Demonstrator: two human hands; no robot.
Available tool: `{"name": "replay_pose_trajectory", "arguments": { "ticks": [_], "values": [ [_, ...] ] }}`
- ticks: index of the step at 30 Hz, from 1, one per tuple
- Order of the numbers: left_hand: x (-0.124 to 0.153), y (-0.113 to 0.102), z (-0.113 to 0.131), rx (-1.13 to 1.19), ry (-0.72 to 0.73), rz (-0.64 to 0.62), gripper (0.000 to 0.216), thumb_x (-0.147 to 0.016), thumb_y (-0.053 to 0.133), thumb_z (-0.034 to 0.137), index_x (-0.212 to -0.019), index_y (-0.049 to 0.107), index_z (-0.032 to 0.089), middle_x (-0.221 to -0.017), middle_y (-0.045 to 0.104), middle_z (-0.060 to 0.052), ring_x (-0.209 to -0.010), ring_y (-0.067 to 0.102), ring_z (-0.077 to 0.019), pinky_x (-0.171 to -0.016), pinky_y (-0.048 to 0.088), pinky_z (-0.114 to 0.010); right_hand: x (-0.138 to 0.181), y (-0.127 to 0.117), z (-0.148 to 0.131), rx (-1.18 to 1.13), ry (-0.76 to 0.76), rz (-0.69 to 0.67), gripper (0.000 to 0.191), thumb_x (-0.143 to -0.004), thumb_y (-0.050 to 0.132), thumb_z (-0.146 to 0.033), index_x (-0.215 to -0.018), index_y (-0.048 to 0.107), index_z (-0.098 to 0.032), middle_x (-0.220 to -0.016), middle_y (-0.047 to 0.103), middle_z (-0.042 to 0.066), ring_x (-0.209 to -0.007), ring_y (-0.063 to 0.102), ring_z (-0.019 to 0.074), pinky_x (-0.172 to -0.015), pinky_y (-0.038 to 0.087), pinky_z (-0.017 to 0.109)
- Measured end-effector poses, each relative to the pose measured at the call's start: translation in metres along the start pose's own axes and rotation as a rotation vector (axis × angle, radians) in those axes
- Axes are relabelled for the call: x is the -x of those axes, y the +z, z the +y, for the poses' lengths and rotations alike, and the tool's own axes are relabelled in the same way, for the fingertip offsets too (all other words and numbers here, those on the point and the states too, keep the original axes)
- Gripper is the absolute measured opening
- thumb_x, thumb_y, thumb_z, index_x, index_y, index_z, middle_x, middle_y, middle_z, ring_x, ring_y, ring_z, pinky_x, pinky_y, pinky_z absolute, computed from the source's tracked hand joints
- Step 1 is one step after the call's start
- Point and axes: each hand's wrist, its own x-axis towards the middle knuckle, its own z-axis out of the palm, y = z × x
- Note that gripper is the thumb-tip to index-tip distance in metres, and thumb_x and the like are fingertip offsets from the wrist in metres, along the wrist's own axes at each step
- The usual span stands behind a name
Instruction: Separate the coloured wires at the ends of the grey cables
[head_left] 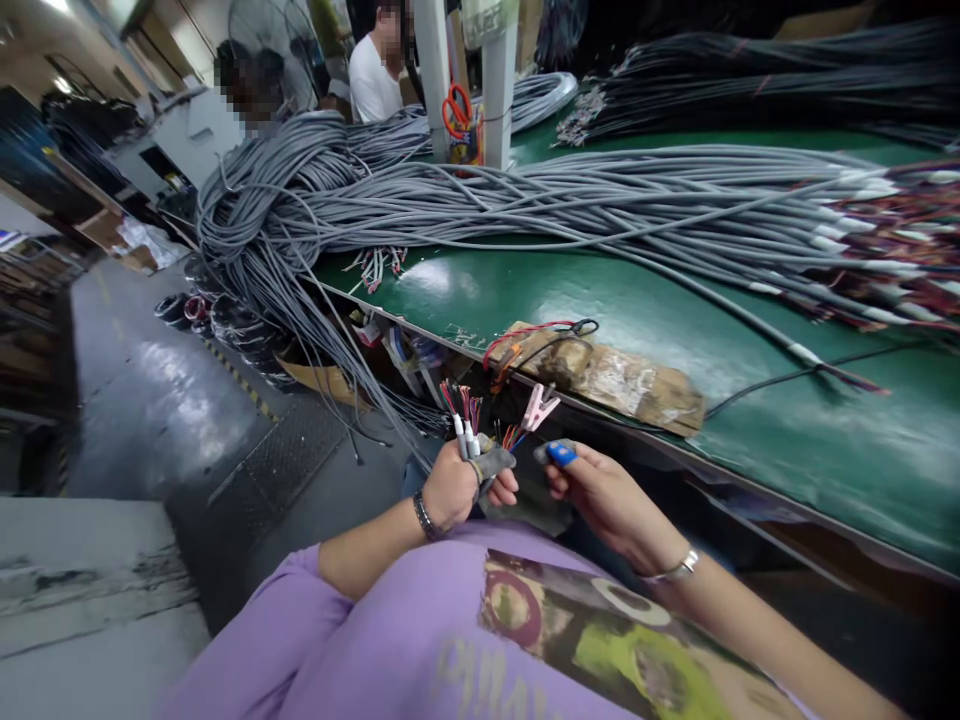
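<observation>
Left hand point(452, 487) is fisted around 2 cable ends point(465, 432), wires fanned upward, just below the bench point(525, 290) edge. Right hand point(600, 495) pinches a blue-tipped tool point(559, 453) beside them. Separate 1 wire, keep others clamped.

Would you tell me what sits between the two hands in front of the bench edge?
In the head view, between the left hand and right hand sits a pink clip above exposed coloured wire ends.

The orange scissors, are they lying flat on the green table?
No, the orange scissors hang up on the white post behind the grey cables, well above the green table.
</observation>
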Motion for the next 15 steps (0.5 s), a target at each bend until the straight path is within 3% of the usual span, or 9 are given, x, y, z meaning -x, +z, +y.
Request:
{"name": "replay_pose_trajectory", "arguments": {
  "ticks": [6, 15],
  "values": [
    [0.002, 0.002, -0.002, -0.038, -0.015, -0.004, 0.047, -0.062, 0.074, 0.055, -0.061, 0.056, 0.011, -0.054, 0.062, -0.005, -0.042, 0.058, -0.012, -0.039, 0.039, -0.019, 0.004, 0.011, -0.009, 0.205, -0.096, -0.156, 0.04, -0.066, 0.077, -0.053, -0.082, 0.065, -0.018, -0.067, 0.06, 0.0, -0.059, 0.049, 0.0118, -0.057, 0.041, 0.025],
    [0.002, -0.003, -0.002, -0.265, -0.033, -0.135, 0.047, -0.068, 0.069, 0.057, -0.062, 0.058, 0.012, -0.054, 0.062, -0.004, -0.044, 0.059, -0.0119, -0.039, 0.039, -0.018, -0.001, 0.021, -0.017, 0.323, -0.187, -0.109, 0.035, -0.061, 0.079, -0.049, -0.07, 0.063, -0.018, -0.068, 0.063, 0.001, -0.061, 0.052, 0.0144, -0.058, 0.043, 0.028]
  ]
}}
